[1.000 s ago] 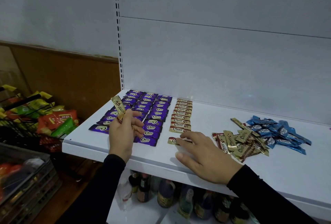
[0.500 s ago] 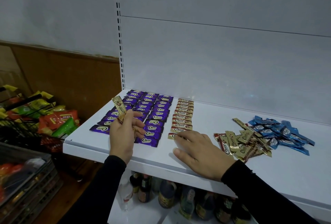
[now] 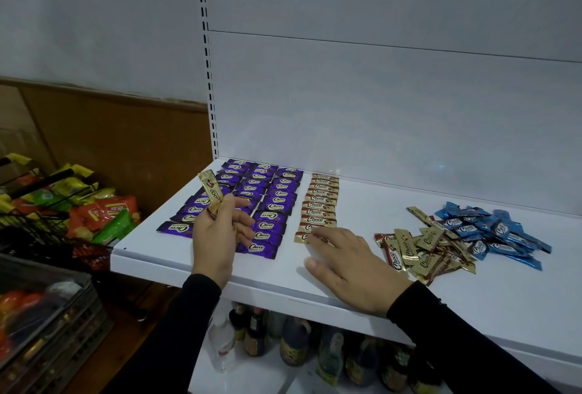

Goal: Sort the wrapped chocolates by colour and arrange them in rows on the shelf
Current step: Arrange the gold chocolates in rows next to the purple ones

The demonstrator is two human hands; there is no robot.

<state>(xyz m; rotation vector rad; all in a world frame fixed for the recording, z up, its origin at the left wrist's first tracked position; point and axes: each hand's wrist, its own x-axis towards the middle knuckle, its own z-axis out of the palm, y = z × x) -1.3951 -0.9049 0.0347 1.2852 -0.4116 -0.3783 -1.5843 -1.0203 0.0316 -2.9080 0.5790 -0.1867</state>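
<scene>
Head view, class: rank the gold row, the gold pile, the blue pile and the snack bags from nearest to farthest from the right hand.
1. Gold row: at the fingertips of the right hand.
2. Gold pile: just to its right.
3. Blue pile: farther right, beyond the gold pile.
4. Snack bags: far left, off the shelf.

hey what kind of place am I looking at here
Most likely a small grocery shop. A white retail shelf with a slotted upright, bottles stocked on the level below, and snack packets in a wire basket to the left.
</scene>
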